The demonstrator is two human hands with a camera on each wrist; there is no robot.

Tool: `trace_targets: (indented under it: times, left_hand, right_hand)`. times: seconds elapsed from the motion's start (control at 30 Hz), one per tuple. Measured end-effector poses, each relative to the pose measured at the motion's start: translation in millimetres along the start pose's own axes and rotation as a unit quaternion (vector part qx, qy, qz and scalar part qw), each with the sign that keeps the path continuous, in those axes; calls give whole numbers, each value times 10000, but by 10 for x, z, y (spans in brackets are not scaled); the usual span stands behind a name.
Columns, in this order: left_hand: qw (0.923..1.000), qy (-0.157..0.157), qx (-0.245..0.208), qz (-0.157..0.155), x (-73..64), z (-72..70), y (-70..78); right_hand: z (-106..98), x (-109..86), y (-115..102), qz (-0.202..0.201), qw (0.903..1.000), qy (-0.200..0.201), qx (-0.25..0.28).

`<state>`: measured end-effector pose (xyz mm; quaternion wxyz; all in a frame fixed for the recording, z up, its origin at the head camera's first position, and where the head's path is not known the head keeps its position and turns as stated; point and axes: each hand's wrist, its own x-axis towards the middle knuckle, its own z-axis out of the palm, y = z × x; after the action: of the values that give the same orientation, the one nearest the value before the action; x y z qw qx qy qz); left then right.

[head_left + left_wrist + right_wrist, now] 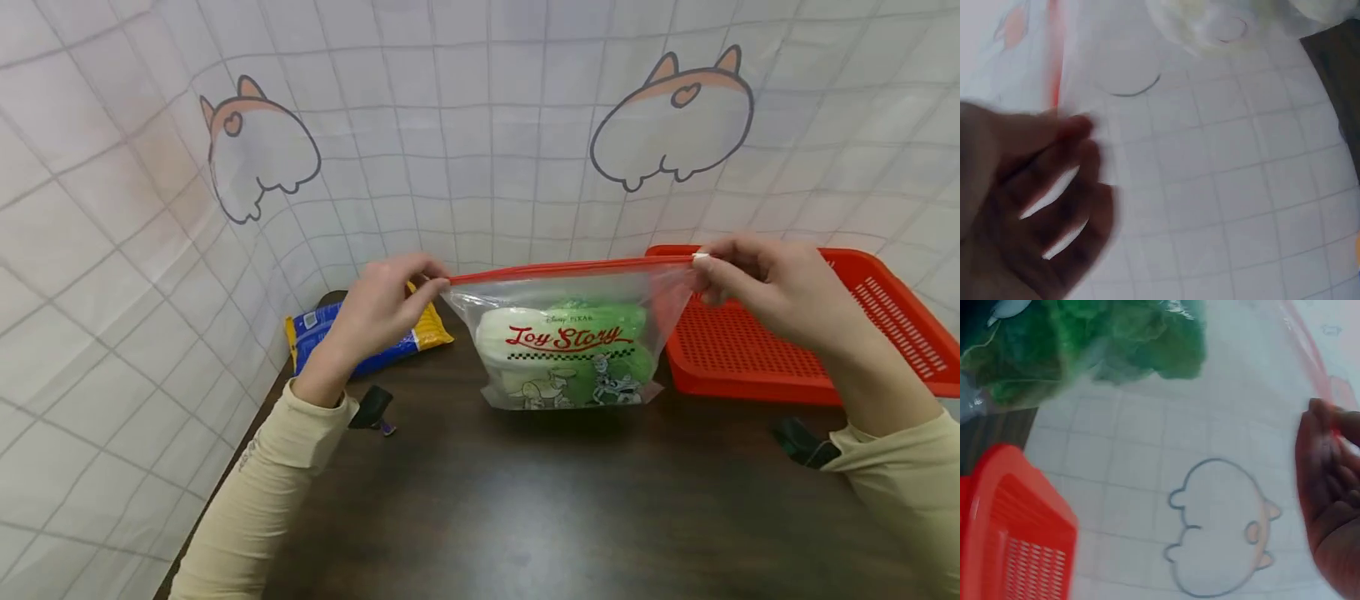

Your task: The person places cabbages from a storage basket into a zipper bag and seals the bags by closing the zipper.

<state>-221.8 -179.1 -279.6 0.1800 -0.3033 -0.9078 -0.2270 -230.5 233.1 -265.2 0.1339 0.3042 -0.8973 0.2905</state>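
A clear zip bag [491, 300] with a red top strip and "Toy Story" print hangs between both hands, close over the dark table. Inside it lies a leafy vegetable [1160, 347], white at its left end and green at its right. My left hand [378, 304] pinches the bag's left top corner between thumb and forefinger. At the other end, my right hand [780, 287] pinches the red strip by a small white slider [701, 257]. The strip is stretched nearly straight, its two edges lying together in the head view.
Behind the right hand stands a red perforated plastic basket [757, 385]. A blue and yellow packet [433, 329] lies behind the left forearm. White grid-patterned sheeting [487, 150] with cartoon animals hangs behind and left of the dark table [510, 508].
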Motion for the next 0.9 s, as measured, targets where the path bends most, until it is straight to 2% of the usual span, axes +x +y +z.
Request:
trace_targets:
  times: [0.07, 0.17, 0.27, 0.33, 0.47, 0.63, 0.73, 0.9]
  left_hand:
    - [9992, 340, -134, -180, -2, -29, 2]
    - [9978, 461, -203, -425, -18, -32, 0]
    - [9953, 637, -352, -639, -26, -9, -9]
    - [9950, 679, -358, -642, -24, -3, -11]
    - [9951, 456, -582, -664, -8, 17, -66]
    - [9888, 24, -1006, -1099, 4, 23, -183]
    - [9837, -108, -1214, -1323, 20, 29, -241]
    - [9787, -232, -1423, -1463, 65, 48, -307]
  right_hand:
    - [-11, -6, -21, -66, 10000, 34, -20]
    - [-15, -26, -49, -192, 9993, -127, -292]
    - [-18, -47, -70, -59, 9996, -98, -267]
    - [-16, -50, -77, 30, 9996, -94, -258]
    - [11, -56, -60, 83, 9992, 192, -334]
    - [51, -38, 18, -36, 9980, 484, -408]
    - [65, -27, 67, -15, 9980, 506, -368]
    - [76, -33, 122, -72, 9994, 326, -72]
